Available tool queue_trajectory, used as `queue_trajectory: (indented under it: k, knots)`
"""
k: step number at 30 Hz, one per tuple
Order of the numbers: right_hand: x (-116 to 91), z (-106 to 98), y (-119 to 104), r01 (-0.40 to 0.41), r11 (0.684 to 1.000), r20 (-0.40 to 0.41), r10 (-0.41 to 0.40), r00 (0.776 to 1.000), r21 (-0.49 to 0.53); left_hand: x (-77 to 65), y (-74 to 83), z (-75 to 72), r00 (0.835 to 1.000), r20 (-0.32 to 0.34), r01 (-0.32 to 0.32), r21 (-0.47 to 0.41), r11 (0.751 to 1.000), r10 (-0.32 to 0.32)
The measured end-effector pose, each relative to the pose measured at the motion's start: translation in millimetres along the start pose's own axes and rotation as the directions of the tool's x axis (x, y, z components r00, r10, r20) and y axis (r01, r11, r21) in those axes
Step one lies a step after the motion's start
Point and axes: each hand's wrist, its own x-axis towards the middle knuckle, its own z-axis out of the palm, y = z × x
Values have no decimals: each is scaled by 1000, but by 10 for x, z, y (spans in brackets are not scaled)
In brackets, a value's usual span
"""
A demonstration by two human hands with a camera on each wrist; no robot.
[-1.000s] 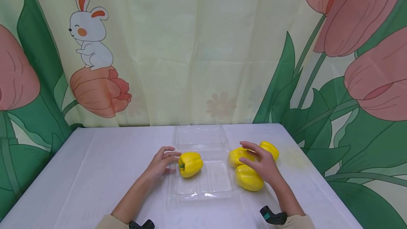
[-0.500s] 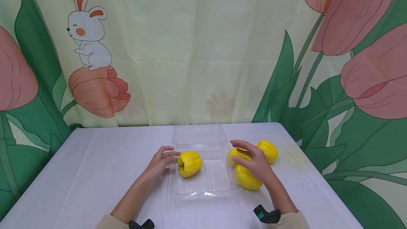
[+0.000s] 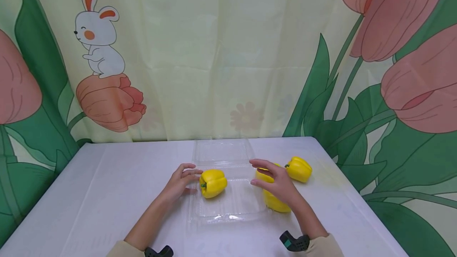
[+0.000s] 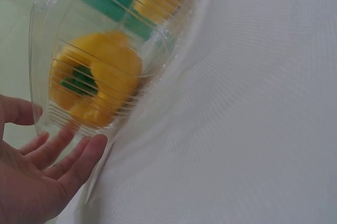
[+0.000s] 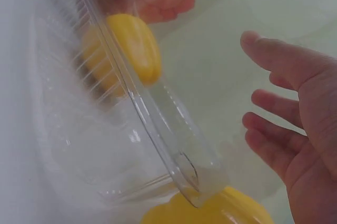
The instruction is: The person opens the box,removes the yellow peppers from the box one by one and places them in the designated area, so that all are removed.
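Note:
A yellow bell pepper (image 3: 214, 183) with a green stem lies in the left half of a clear plastic clamshell container (image 3: 242, 207). My left hand (image 3: 178, 183) is at the container's left wall; in the left wrist view its fingertips (image 4: 95, 148) touch that wall. Farther right, my right hand (image 3: 276, 181) hovers with relaxed fingers by the container's right side and holds nothing. Beneath and behind it, two yellow bell peppers sit by that side: a rear one (image 3: 262, 175) and a front one (image 3: 276, 203), both partly hidden. Another bell pepper (image 3: 299, 169) lies farther right.
The container's lid (image 3: 223, 152) lies folded back toward the rear of the white-covered table (image 3: 118, 193). A curtain (image 3: 185, 58) with a rabbit and tulips hangs behind the table. Each wrist carries a black camera mount (image 3: 294, 242).
My right hand has moved left, from over the peppers toward the container's right edge. The far right pepper now shows fully, with its stem. My left hand has stayed in place.

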Motion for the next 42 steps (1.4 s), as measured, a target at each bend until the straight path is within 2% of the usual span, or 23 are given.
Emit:
queue_trajectory:
  k: [6, 16, 25, 31, 42]
  knots:
    - [16, 84, -15, -19, 1000, 41, 18, 999, 25, -16, 5, -3, 1000, 5, -5, -1, 1000, 5]
    - [47, 161, -77, -5, 999, 77, 1, 997, 48, -1, -2, 1, 1000, 14, -1, -9, 1000, 1]
    - [83, 250, -89, -8, 997, 121, -2, 993, 83, 10, -18, -2, 1000, -3, -1, 0, 1000, 1]
    - [102, 331, -101, 41, 996, 129, -52, 990, 83, 7, -8, -5, 1000, -7, 2, -4, 1000, -2]
    - [154, 443, -106, -6, 999, 163, -1, 987, 42, -7, -5, -6, 1000, 3, -2, -5, 1000, 2]
